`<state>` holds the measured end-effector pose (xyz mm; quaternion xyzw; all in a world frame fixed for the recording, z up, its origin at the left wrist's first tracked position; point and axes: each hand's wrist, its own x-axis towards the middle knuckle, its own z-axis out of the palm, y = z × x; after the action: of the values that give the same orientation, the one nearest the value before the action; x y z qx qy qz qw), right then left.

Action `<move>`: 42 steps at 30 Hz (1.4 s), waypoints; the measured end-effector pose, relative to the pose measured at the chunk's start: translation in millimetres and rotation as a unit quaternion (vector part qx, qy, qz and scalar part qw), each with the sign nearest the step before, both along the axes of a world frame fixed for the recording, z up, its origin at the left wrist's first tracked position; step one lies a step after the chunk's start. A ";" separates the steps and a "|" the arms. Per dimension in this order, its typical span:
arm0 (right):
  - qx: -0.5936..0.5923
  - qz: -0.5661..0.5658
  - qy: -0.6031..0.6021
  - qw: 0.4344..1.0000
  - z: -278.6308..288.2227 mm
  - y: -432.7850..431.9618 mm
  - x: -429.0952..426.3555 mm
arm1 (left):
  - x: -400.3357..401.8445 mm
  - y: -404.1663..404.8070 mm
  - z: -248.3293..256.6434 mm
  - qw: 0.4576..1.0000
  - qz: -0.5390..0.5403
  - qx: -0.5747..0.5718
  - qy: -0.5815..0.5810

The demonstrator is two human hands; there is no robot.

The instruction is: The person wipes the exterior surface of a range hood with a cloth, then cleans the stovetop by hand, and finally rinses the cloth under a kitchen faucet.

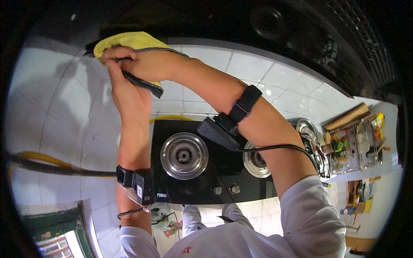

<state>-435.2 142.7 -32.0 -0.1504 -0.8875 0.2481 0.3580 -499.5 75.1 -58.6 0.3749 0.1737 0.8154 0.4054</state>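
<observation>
A yellow cloth with dark grey edging (138, 40) is bunched at the upper left, against the underside of a black range hood (219, 22). Across it from the right comes my right hand (146, 63), fingers curled into the fabric. My left hand (130, 93) reaches up from below and meets the right at the fingers, gripping the lower part of the same cloth. One grey-edged corner hangs beside the left palm. Some fingertips are hidden in the folds. Below the arms lies a black glass gas hob (193, 190) with two round metal burners.
White wall tiles (200, 87) run behind the hob and along the left. A yellow hose (174, 118) passes behind the hob. At right, a rack with jars and condiments (345, 145) stands near metal lids (306, 127). A cabled device (222, 129) is strapped to my right arm.
</observation>
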 end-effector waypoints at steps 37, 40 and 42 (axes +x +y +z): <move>-0.150 -0.362 0.457 0.799 -58.1 -167.5 649.1 | 614.1 -43.7 -22.1 0.877 -0.433 -0.176 -0.114; -0.129 -0.361 0.611 0.693 -81.2 -150.5 650.5 | 617.3 -30.0 -19.0 0.866 -0.464 -0.151 -0.114; -0.157 -0.327 0.646 0.671 -70.6 -129.1 631.6 | 618.4 -19.6 -24.4 0.867 -0.451 -0.162 -0.137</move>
<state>196.4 13.6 -102.6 -0.2874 -0.2762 0.2861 0.8714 118.9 55.5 -82.9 0.2261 0.0582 0.5474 0.8037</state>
